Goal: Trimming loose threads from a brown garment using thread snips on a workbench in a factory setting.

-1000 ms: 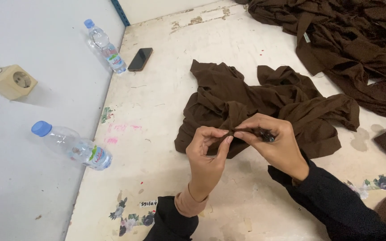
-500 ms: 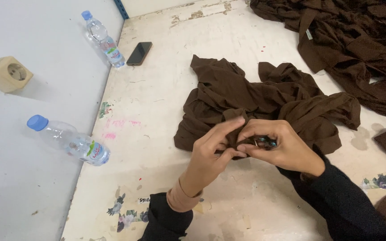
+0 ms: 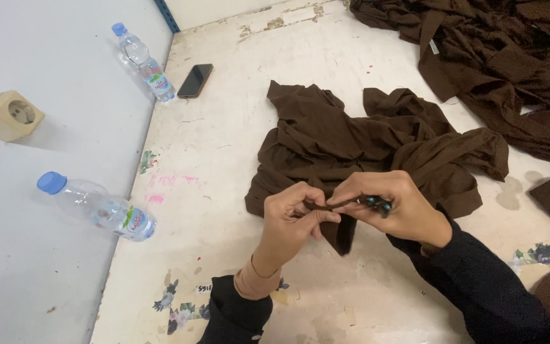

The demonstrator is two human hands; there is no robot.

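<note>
Just brown fabric edge (image 3: pixel 326 205) between both hands' pinching fingers (image 3: pixel 316 215).

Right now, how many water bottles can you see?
2. One water bottle lies at the left, beside the table edge; the other lies farther back, next to the black phone.

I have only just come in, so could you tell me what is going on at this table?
A person pinches an edge of the crumpled dark brown cloth garment with the left hand, while the right hand holds a small dark tool with a teal handle against it. More brown fabric lies piled beyond on the worn white table.
</note>
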